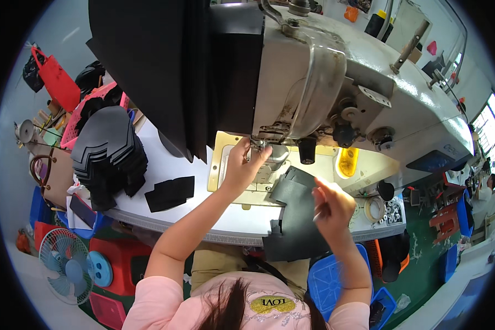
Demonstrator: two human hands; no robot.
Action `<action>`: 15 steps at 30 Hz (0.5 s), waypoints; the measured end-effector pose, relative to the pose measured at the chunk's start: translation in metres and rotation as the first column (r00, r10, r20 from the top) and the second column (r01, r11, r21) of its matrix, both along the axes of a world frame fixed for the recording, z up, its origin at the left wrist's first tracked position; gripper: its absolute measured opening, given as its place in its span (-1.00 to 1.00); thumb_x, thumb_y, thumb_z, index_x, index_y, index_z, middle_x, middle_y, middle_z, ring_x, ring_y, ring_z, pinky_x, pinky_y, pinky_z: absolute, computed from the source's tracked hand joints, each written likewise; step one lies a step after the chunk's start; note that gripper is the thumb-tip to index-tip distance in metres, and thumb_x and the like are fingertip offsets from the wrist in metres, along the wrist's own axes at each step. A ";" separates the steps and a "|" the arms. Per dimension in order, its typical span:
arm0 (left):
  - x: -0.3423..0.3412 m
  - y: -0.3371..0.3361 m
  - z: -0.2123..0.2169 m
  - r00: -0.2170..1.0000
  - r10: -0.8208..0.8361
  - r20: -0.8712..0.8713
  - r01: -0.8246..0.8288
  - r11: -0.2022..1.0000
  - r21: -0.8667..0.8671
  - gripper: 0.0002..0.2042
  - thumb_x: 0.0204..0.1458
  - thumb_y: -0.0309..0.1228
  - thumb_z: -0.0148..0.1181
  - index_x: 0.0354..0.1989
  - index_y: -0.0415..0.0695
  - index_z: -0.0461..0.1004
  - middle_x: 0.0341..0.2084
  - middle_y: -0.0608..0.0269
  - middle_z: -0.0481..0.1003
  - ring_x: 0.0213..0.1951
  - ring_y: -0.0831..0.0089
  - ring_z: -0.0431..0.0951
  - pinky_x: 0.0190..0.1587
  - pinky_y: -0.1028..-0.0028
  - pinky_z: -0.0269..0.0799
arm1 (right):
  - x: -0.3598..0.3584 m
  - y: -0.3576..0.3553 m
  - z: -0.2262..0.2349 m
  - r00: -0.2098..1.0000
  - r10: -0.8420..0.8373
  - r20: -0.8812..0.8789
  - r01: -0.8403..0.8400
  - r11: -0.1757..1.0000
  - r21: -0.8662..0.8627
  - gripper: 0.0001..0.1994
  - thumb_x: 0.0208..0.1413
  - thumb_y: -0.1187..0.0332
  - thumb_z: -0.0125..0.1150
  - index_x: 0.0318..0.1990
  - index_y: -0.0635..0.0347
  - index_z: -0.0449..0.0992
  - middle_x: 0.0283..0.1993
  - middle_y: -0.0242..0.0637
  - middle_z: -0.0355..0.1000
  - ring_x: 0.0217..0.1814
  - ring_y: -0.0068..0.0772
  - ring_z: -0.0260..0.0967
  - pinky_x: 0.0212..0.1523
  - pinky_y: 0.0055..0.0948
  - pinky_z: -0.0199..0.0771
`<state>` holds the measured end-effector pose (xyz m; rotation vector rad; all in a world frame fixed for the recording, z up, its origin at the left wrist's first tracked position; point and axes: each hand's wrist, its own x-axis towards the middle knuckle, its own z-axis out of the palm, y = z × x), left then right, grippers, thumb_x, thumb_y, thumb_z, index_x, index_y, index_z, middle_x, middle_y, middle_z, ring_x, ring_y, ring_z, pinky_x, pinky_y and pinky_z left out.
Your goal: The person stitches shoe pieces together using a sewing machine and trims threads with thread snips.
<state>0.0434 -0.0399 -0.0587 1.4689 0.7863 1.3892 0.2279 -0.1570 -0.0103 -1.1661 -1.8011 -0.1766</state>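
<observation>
Seen from above at an industrial sewing station: far left, a small blue fan [66, 264] on the floor beside red stools [118, 264], a red bag [58, 82] hanging above, then a tall stack of cut black pieces [107, 151] on the white table [214, 220] and a smaller black bundle [170, 193] lying apart from it. At centre, left hand [245, 165] raised to the needle area [261, 144] of the grey sewing machine [324, 71], fingertips pinched at something there, probably thread, too fine to make out. Just right of it, dark leather pieces [294, 214] lying on the machine bed beside the brass plate [217, 165] and spilling over the table edge toward the lap. Right hand [333, 206] lifted just above those pieces, fingers drawn together as if gripping a fine strand or small tool; whether anything sits in that pinch cannot be told. Further right, a roll of tape [375, 208] on the table and a blue crate [330, 280] below. Judged from the pose: threading or adjusting at the needle, stitching not yet under way. Likely needed next: a steady, fine pull through the needle, then the leather slid flat beneath the foot.
</observation>
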 end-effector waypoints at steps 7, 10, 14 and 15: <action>-0.026 0.035 0.009 0.936 -0.320 0.149 0.329 0.943 -0.045 -0.78 0.01 -0.39 0.17 -0.22 -0.26 0.46 -0.34 0.30 0.50 -0.25 0.56 0.45 -0.16 0.54 0.34 | -0.062 0.028 0.043 0.995 -0.035 0.090 -0.007 0.902 0.431 -0.77 -0.14 0.54 0.25 -0.24 0.30 0.49 -0.68 -0.35 0.24 -0.75 -0.40 0.17 -0.68 -0.49 0.23; -0.026 0.029 0.010 0.985 -0.173 0.014 0.174 0.980 -0.093 -0.78 0.02 -0.39 0.16 -0.23 -0.27 0.46 -0.32 0.26 0.51 -0.20 0.52 0.46 -0.12 0.52 0.32 | -0.059 0.027 0.044 0.990 0.001 0.141 -0.064 0.895 0.442 -0.76 -0.20 0.56 0.27 -0.27 0.28 0.51 -0.65 -0.38 0.23 -0.72 -0.44 0.16 -0.69 -0.50 0.21; -0.015 -0.024 0.000 0.859 0.499 -0.113 -0.384 0.775 0.502 -0.84 0.02 -0.46 0.06 -0.27 -0.29 0.40 -0.20 -0.03 0.42 -0.11 0.15 0.44 -0.10 0.36 0.34 | -0.058 0.015 0.035 0.962 0.137 0.235 -0.240 0.834 0.496 -0.78 -0.36 0.53 0.25 -0.41 0.21 0.54 -0.42 -0.30 0.34 -0.68 -0.53 0.13 -0.71 -0.57 0.13; -0.013 -0.038 0.003 0.842 0.539 -0.027 -0.391 0.644 0.658 -0.85 0.02 -0.48 0.03 -0.26 -0.26 0.39 -0.14 -0.09 0.38 -0.07 0.05 0.42 -0.07 0.29 0.35 | -0.060 0.013 0.034 0.954 0.118 0.275 -0.250 0.818 0.517 -0.80 -0.36 0.53 0.24 -0.43 0.21 0.54 -0.37 -0.27 0.38 -0.68 -0.53 0.12 -0.70 -0.59 0.14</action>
